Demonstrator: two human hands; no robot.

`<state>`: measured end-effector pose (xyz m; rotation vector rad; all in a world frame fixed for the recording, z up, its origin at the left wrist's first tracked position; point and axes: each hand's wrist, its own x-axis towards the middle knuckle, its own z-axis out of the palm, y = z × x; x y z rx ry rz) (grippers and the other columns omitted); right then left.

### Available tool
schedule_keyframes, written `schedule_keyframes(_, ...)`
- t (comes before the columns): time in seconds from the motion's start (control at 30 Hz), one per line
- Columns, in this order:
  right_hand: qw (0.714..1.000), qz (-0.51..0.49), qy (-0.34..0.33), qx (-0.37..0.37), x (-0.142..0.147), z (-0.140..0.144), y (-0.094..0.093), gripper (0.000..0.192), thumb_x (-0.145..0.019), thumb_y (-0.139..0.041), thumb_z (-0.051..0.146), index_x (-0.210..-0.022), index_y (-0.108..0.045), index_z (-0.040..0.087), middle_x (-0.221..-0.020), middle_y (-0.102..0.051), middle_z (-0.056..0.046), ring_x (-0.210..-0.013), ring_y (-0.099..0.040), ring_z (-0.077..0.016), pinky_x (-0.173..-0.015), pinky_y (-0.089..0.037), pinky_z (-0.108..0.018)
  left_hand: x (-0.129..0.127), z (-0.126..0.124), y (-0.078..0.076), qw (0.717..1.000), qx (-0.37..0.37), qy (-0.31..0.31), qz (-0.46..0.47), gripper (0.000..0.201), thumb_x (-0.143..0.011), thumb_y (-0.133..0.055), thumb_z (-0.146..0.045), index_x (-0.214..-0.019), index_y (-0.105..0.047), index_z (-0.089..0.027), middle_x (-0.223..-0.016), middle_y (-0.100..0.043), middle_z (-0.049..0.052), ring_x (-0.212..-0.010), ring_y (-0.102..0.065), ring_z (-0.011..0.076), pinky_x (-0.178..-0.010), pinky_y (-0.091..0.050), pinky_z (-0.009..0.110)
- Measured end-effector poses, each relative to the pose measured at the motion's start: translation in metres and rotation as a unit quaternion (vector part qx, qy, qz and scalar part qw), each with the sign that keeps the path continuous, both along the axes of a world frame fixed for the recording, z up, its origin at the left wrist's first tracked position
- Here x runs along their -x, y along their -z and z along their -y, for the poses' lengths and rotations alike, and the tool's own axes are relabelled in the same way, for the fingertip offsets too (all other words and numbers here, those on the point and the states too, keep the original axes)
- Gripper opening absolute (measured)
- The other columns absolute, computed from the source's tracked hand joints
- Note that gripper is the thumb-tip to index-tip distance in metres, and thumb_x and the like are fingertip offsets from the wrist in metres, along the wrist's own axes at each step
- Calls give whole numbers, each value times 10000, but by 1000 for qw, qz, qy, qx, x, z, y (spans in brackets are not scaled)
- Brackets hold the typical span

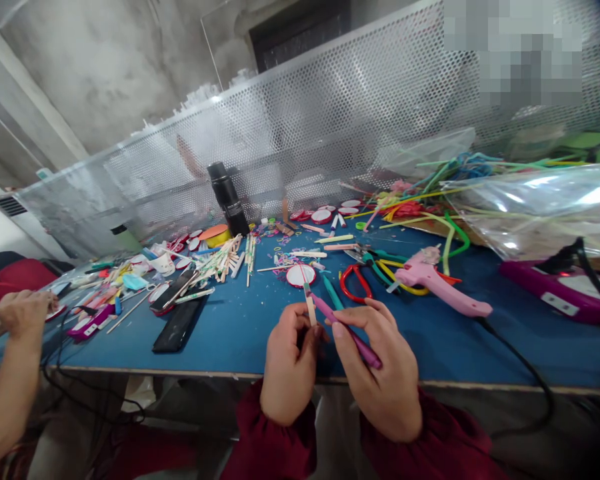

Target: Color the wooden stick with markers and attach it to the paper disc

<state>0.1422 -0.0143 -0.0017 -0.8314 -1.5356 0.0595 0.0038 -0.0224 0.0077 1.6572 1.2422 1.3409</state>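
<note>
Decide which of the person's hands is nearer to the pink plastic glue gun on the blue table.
Right. The right hand lies just left of the pink plastic glue gun; the left hand sits farther left.

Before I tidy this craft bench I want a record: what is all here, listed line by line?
table: one, blue top, spans the view.
perforated screen: one, silver, along the table's far edge.
bottle: one, black, upright near the screen.
glue gun: one, pink, right of centre, black cord trailing off.
scissors: one pair, red handles, left of the glue gun.
round disc: one, white with red rim, centre.
phone: one, black, flat at left.
wooden sticks: a loose heap, pale, left of centre.
plastic bag: one, clear, far right.
co-worker's arm: one, at the left edge.
left hand: pinches a pale stick.
right hand: holds a purple pen.
</note>
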Motion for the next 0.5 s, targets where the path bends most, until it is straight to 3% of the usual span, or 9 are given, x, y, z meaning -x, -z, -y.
schedule_keyframes(0.27, 1000, -8, 1, -2, 0, 0, 1, 113, -932, -597, 154, -994, -614, 247, -880, -703, 9, -795, -667, -174, -1047, -418, -453, 1, 1, -1, 1000, -11, 25, -2, 239, -1020, -518, -365, -1181, -602, -210, -850, -664, 22, -684, -569, 143, -647, -457, 248)
schedule_keyframes(0.5, 1000, -8, 9, -4, 0, -1, 2, 102, -934, -592, 163, -988, -616, 246, -871, -706, 9, -789, -667, -175, -1046, -425, -459, 1, 4, -3, 997, -50, 46, -32, 262, -1000, -521, -243, -1256, -570, -216, -1109, -717, 78, -936, -674, 189, -855, -520, 293)
